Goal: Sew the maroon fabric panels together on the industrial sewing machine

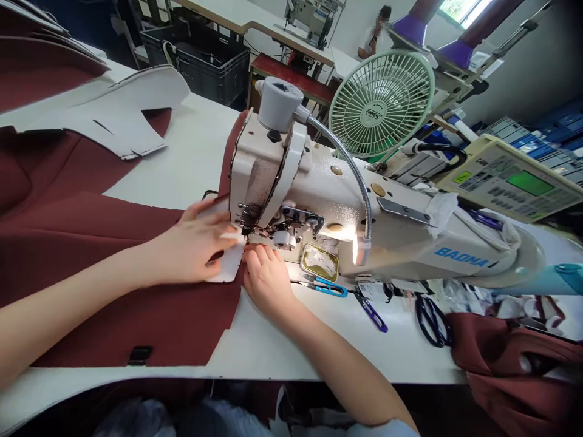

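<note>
My left hand [198,243] lies on a white piece [228,264] set on dark red fabric [113,273], fingers stretched toward the needle area of the white sewing machine [319,206]. My right hand [266,276] sits just right of it, fingers curled down against the edge of the white piece and fabric at the presser foot. Both hands press the work on the white table [273,346].
A white pattern piece [118,118] and more dark red fabric lie at far left. Blue thread snips [328,286], another blue tool [373,315] and dark scissors [430,320] lie right of my hands. A green fan [381,103] and control panel [510,182] stand behind. Another person sits far back.
</note>
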A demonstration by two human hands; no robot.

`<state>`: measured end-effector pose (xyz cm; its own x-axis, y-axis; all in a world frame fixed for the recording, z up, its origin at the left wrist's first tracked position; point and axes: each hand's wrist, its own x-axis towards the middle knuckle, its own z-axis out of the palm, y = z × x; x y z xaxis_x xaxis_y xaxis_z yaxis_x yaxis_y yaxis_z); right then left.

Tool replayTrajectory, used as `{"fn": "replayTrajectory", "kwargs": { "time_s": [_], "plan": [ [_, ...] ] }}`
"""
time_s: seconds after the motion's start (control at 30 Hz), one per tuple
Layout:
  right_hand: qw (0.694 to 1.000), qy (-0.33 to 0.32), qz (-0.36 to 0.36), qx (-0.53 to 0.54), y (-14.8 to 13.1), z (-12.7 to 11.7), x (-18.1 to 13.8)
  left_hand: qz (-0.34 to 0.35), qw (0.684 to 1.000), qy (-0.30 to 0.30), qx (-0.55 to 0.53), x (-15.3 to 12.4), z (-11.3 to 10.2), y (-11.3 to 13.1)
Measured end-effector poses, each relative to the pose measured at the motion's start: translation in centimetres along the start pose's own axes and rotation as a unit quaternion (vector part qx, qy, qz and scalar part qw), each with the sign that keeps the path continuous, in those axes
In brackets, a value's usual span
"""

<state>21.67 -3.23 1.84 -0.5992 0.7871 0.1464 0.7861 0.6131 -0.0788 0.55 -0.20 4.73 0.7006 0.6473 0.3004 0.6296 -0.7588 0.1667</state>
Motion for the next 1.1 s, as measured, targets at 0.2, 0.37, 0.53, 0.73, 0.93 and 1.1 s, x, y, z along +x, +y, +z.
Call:
{"fn": "replayTrajectory", "kwargs": {
  "time_s": [0.2,0.37,0.53,0.73,0.93,1.1],
  "plan": [
    [0.997,0.036,-0.069,0.007,0.4,-0.1,-0.8,-0.106,0.992,-0.061,-0.038,-2.6,0.9,3.2],
    [0.988,0.056,-0.139,-0.023,0.1,0.6,-1.3,-0.204,0.968,0.019,-0.146,-2.0,2.0,2.3],
    [0.978,0.039,-0.202,-0.034,-0.1,0.2,-1.1,-0.136,0.986,0.035,-0.087,-2.4,3.2,3.8],
    [0.982,0.021,-0.18,-0.047,0.1,-0.1,-0.2,-0.068,0.993,0.055,-0.083,-2.0,4.1,2.0],
    [0.986,0.069,-0.143,-0.052,-0.3,1.1,-0.1,-0.035,0.992,0.047,-0.111,-1.1,3.8,-0.6],
    [0.98,0.108,-0.155,-0.062,-0.9,1.6,-0.3,-0.013,0.99,0.051,-0.13,-0.5,3.4,-1.8]
  ]
}}
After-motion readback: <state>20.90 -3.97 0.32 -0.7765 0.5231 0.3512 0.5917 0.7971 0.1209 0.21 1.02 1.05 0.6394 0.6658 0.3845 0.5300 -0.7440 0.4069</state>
